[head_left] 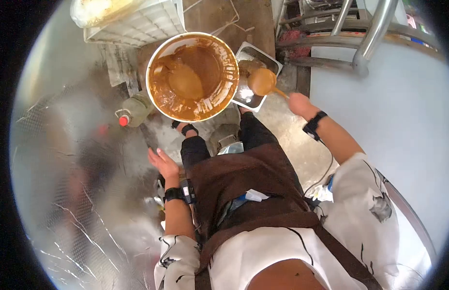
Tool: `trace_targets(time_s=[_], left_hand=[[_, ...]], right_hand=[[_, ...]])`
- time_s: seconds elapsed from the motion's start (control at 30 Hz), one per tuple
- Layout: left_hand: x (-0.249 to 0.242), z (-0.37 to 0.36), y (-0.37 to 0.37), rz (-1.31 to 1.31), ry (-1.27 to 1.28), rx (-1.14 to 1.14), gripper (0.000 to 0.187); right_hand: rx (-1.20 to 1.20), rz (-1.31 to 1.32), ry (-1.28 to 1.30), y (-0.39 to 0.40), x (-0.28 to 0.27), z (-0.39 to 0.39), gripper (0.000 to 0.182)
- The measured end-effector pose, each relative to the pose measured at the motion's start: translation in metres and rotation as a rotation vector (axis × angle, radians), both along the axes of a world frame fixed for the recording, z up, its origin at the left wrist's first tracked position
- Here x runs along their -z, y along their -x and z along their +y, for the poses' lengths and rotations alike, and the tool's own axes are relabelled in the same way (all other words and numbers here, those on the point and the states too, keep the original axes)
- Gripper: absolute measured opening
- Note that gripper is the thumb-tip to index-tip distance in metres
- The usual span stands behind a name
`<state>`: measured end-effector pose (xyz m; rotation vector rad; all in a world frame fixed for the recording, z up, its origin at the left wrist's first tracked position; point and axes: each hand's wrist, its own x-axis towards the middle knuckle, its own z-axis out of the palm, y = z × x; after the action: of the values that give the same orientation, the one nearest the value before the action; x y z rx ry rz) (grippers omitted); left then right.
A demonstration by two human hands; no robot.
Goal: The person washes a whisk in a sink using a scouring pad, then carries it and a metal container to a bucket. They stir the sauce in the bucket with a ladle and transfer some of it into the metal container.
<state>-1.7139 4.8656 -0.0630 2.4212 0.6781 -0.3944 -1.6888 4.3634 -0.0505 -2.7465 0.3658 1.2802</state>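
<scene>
A large white-rimmed bucket stands in front of me, its inside coated with brown, sauce-like liquid. My right hand is closed around the handle of a ladle. The ladle's bowl, covered in the same brown stuff, is over a rectangular metal pan just right of the bucket. Some brown liquid shows inside the pan, partly hidden by the ladle. My left hand is held out below and left of the bucket, fingers stretched, holding nothing.
A clear plastic bottle with a red cap is left of the bucket. At the upper left is a white plastic crate with a bag on it. Metal tubing and a white surface lie to the right. A shiny metallic sheet spans the left.
</scene>
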Motion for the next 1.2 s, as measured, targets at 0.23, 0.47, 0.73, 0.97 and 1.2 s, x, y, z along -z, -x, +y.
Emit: trace_targets(time_s=[0.23, 0.47, 0.73, 0.97, 1.2], left_hand=[[0.031, 0.061, 0.041, -0.008, -0.123, 0.064, 0.058], [0.031, 0.060, 0.037, 0.021, -0.001, -0.035, 0.059], [-0.005, 0.042, 0.011, 0.047, 0.097, -0.179, 0.061], [-0.005, 0.055, 0.020, 0.020, 0.133, -0.266, 0.061], [-0.006, 0.053, 0.022, -0.018, 0.115, -0.277, 0.059]], right_hand=[[-0.363, 0.248, -0.074, -0.048, 0.055, 0.014, 0.023], [-0.486, 0.213, -0.095, -0.071, 0.031, 0.027, 0.025], [-0.655, 0.386, 0.002, -0.096, 0.014, 0.037, 0.027], [-0.631, 0.457, -0.007, -0.127, -0.047, 0.072, 0.028], [-0.716, 0.389, 0.032, -0.132, -0.056, 0.072, 0.025]])
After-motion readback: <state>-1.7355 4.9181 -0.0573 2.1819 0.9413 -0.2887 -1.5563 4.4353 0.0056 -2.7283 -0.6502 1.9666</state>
